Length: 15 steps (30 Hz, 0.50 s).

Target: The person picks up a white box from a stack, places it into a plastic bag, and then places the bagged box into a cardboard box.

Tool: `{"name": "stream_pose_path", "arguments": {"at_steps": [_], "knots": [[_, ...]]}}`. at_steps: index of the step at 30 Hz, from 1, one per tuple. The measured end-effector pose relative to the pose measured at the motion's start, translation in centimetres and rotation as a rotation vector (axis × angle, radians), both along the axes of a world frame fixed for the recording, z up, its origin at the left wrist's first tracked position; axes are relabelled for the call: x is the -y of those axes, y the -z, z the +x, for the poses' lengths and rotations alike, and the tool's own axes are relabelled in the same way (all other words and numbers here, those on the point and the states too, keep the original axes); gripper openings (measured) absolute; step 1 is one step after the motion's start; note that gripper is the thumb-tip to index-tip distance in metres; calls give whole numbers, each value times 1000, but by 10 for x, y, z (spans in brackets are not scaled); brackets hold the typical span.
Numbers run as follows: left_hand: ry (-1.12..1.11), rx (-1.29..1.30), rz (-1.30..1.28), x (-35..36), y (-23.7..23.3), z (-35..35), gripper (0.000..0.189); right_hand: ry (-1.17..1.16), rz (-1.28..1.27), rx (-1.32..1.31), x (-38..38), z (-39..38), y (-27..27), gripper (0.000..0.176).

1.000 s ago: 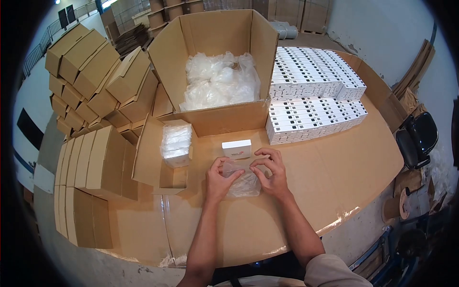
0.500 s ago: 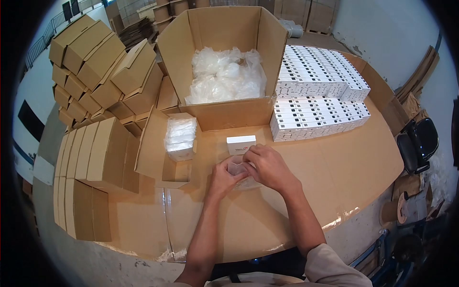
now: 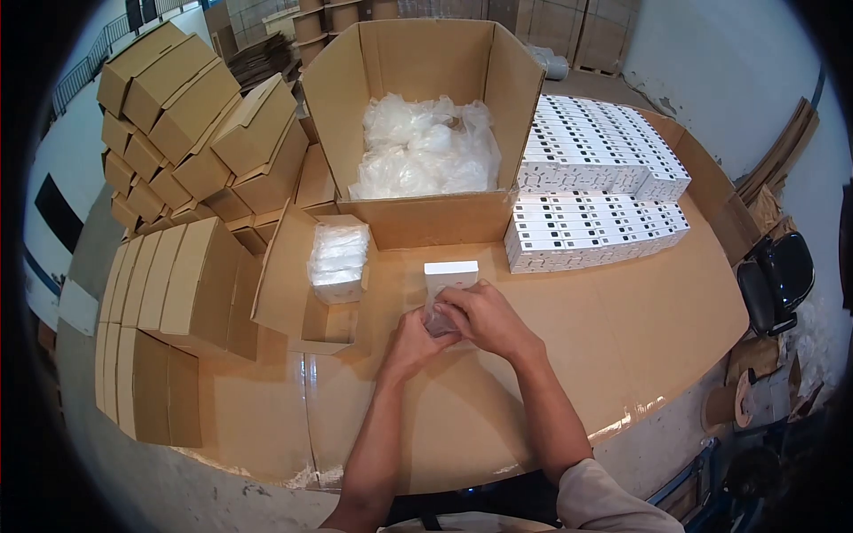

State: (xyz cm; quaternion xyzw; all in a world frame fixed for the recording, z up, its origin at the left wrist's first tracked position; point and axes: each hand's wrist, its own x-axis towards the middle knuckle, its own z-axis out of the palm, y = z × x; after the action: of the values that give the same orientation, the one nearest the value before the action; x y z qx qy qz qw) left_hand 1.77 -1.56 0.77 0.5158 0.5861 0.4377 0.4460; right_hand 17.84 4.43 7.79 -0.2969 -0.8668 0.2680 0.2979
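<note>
A clear plastic bag (image 3: 437,323) is gripped between my two hands near the middle of the table. My left hand (image 3: 412,345) has its fingers curled round the bag's left side. Pinching the bag's upper right side, my right hand (image 3: 494,322) partly covers it. Just beyond the fingers a small white box (image 3: 450,268) stands upright; its lower part is hidden by the hands and bag. To the left, an open brown carton (image 3: 329,341) holds a row of white boxes in clear bags (image 3: 339,259), with bare space at its near end.
Behind the hands a large open carton (image 3: 435,220) contains many crumpled clear bags (image 3: 428,151). Stacked white boxes (image 3: 597,233) stand at the right rear. Brown cartons (image 3: 182,280) are piled along the left, and a black chair (image 3: 775,282) is beyond the table's right edge.
My right hand has come down closer to my left, and the bag is bunched more tightly between them. The white box stays standing beyond them. The view has shifted slightly.
</note>
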Motion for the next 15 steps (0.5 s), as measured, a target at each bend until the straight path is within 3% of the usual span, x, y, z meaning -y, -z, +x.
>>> {"name": "stream_pose_path", "arguments": {"at_steps": [4,7,10,15], "knots": [[7,67,-4,-2,-3,-1,43,162,210,-161,1,9,-5,8],[-14,177,-12,-2,0,-3,44,262,-160,-723,-12,17,17,11],[-38,222,-34,-3,10,-9,49,306,-309,-865,-33,24,45,20],[-48,228,-25,-4,16,-10,51,207,-242,-625,-46,23,76,36]]}}
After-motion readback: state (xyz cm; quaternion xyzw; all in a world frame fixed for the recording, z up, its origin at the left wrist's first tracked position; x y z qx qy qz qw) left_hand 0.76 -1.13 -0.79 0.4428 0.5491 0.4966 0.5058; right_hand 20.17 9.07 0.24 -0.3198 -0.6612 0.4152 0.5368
